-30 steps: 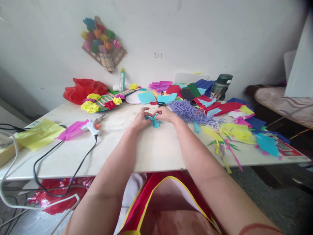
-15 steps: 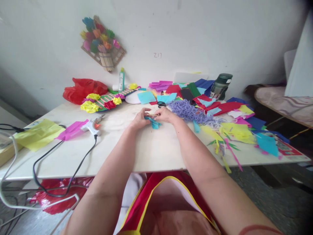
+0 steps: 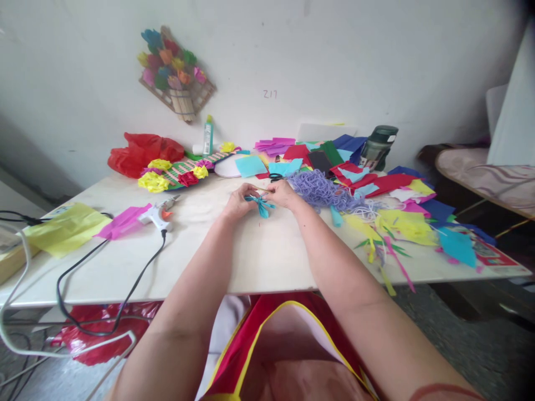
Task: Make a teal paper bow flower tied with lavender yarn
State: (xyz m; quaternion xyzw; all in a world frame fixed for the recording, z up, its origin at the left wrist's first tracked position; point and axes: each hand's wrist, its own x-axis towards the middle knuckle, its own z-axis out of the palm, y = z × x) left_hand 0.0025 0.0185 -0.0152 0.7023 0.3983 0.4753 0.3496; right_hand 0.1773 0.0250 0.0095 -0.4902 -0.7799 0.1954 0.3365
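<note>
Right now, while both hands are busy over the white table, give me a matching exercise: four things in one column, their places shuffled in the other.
Things
1. gathered bright-blue paper piece
2. white glue gun with an orange trigger
3. tangled heap of lavender yarn
4. green-and-white tube with a yellow cap

Places
A. near the pale wall, right of the crumpled red plastic bag
B. at the right end of the flat pink paper sheet
C. at the fingers of the left hand and right hand
D. right of the black-handled scissors

Pairs: 1-C, 2-B, 3-D, 4-A
</note>
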